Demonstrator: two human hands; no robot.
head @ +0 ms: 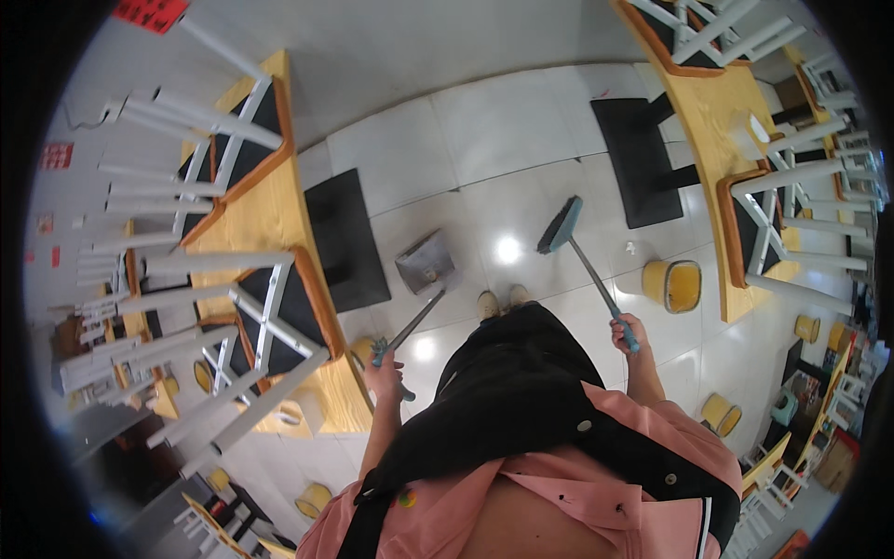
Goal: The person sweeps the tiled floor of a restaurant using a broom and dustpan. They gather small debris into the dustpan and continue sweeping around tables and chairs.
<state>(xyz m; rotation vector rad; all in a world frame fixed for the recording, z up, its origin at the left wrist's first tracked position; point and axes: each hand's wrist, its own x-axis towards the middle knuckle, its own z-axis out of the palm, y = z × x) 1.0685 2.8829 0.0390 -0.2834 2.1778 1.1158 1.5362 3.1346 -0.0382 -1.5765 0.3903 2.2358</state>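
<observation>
My left hand (385,378) is closed around the handle of a long-handled dustpan (425,263), whose grey pan rests on the tiled floor ahead of my feet. The blue-grey grip shows on both sides of my fingers. Off to the right, my right hand (630,333) grips the blue end of a broom's metal pole. The broom head (561,225), blue with dark bristles, is over the floor between the dustpan and the right table's black base. A small white scrap (631,247) lies near a yellow waste bin (672,286).
Wooden tables (335,391) (705,140) stand on both sides, with upturned chairs (279,314) on them. Black table bases (347,241) (637,164) flank the floor. A grey wall (447,49) closes the far end. More yellow bins (721,414) stand behind on the right.
</observation>
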